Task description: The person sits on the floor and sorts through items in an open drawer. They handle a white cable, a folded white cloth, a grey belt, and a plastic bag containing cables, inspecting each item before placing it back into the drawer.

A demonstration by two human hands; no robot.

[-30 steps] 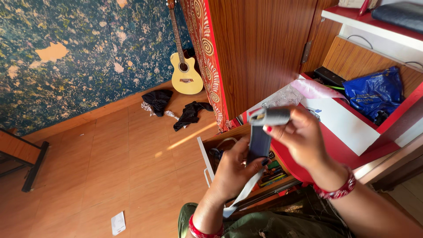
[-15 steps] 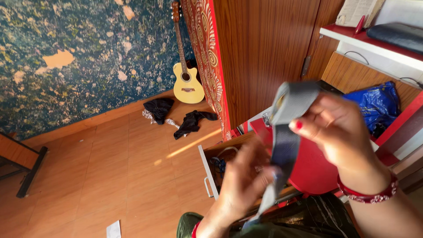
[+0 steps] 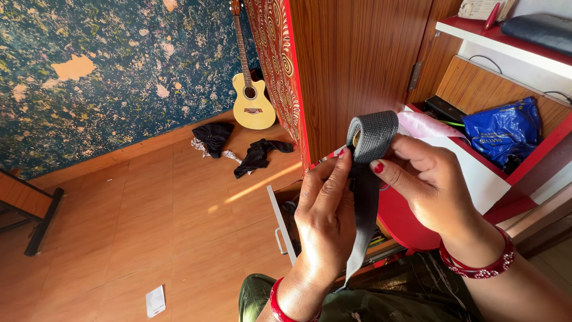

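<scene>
Head view. Grey woven strap sits centre frame, held up in front of the wooden cabinet door. Its top is folded into a loop at about 1 o'clock from frame centre; the free tail hangs down toward 6 o'clock, ending near the green clothing on the lap.

Left hand: fingers extended upward along the strap's left edge, fingertips touching it just under the loop; thumb is behind the strap, so a loose pinch, hand mostly open.

Right hand: thumb and forefinger closed on the loop from the 3 o'clock side, remaining fingers curled. Red bangles on both wrists.

Surroundings: open drawer below the hands at 6 o'clock, contents partly hidden. Red desk surface just right of it. Blue plastic bag at 3 o'clock in a shelf compartment. Acoustic guitar leaning on the patterned wall at 11 o'clock. Dark clothes on the tiled floor at 10 o'clock. White paper slip at 7 o'clock.
</scene>
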